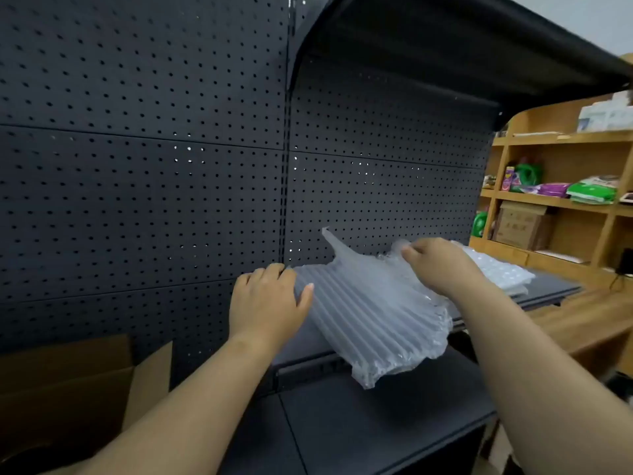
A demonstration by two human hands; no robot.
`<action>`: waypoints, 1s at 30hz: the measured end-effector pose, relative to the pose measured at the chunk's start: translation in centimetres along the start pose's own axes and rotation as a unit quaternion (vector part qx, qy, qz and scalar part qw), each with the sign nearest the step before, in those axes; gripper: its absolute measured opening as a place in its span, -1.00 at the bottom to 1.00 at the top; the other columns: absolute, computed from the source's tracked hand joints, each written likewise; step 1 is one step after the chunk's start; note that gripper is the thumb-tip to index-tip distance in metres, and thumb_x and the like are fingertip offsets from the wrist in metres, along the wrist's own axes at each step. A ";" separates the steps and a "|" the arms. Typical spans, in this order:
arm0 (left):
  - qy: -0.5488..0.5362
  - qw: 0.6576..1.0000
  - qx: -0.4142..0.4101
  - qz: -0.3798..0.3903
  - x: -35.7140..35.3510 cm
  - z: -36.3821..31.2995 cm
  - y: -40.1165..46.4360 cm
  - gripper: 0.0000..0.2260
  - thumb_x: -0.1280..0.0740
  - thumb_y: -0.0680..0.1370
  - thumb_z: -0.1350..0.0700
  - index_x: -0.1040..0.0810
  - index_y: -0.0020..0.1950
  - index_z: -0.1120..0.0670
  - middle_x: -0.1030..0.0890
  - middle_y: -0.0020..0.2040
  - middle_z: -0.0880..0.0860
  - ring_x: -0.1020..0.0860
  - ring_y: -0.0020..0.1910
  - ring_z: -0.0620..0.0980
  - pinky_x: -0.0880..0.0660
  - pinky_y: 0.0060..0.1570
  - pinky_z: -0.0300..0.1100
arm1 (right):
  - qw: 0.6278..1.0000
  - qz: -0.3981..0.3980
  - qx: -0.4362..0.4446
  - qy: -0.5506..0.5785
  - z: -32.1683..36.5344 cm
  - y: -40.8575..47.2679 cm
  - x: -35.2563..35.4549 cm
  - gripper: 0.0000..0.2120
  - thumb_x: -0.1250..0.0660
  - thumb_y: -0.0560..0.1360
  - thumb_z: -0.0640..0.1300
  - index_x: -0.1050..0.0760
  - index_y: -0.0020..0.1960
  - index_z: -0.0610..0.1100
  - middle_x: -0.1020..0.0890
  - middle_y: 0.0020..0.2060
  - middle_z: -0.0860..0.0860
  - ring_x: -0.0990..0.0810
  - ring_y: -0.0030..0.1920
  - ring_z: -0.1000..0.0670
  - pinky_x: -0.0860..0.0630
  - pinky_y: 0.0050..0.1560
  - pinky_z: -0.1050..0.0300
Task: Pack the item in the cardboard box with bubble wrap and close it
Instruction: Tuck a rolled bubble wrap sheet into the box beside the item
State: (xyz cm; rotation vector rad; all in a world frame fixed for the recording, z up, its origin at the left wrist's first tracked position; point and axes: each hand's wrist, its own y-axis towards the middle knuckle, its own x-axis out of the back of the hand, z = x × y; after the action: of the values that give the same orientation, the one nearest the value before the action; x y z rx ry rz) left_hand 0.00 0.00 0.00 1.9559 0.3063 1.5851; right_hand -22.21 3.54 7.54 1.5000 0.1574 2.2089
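Head cam: bubble wrap (370, 317) btwn hands; left hand (265, 303) grips its edge, right hand (442, 265) pinches top.

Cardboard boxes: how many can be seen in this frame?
2. An open cardboard box at the lower left by the pegboard, and a brown carton on the wooden shelves at right. Others may be hidden.

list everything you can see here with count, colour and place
air-column wrap sheet: one, clear, held over the dark shelf edge
bubble wrap stack: one pile, clear, on the shelf behind the right hand
cardboard box: one, brown, open, lower left
pegboard shelving: one unit, black, behind everything
wooden shelves: one unit, tan, far right, holding packets and a carton
left hand: one, holds the sheet's left edge
right hand: one, fingers pinch its top
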 end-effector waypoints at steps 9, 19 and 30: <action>0.031 0.999 -0.001 -0.004 -1.6 -1.9 2.4 -0.55 0.00 0.61 -0.18 -0.44 0.35 0.00 -0.49 0.33 -0.03 -0.46 0.28 -0.02 -0.29 0.28 -0.10 | 0.971 0.205 -0.018 0.123 -2.3 2.1 -2.0 -0.83 -0.26 0.55 -0.22 -0.61 0.05 -0.12 -0.66 -0.20 0.03 -0.60 -0.20 0.04 -0.48 -0.20 0.18; 0.052 0.998 0.009 0.031 -2.8 -1.5 2.3 -0.56 0.00 0.61 -0.17 -0.48 0.30 0.00 -0.51 0.29 -0.03 -0.48 0.24 -0.03 -0.30 0.25 -0.12 | 0.974 0.217 -0.049 0.043 -1.9 1.7 -6.4 -0.33 -0.46 0.43 0.05 -0.32 0.42 -0.19 -0.48 0.31 -0.12 -0.53 0.21 -0.13 -0.48 0.14 0.08; 0.064 0.997 0.022 0.045 -3.2 0.1 2.0 -0.55 0.00 0.61 -0.18 -0.42 0.36 0.00 -0.48 0.34 -0.03 -0.45 0.29 -0.03 -0.28 0.29 -0.11 | 0.952 0.289 -0.099 0.034 -1.5 2.0 -7.9 -0.12 -0.37 0.45 0.19 -0.01 0.52 -0.20 -0.36 0.40 -0.15 -0.40 0.35 -0.18 -0.40 0.26 -0.01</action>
State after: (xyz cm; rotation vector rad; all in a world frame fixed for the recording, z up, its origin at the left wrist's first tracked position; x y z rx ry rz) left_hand -1.15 -3.32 -1.47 1.9288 0.3103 1.7813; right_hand -21.83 -1.36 0.94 1.4874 -0.5348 2.6223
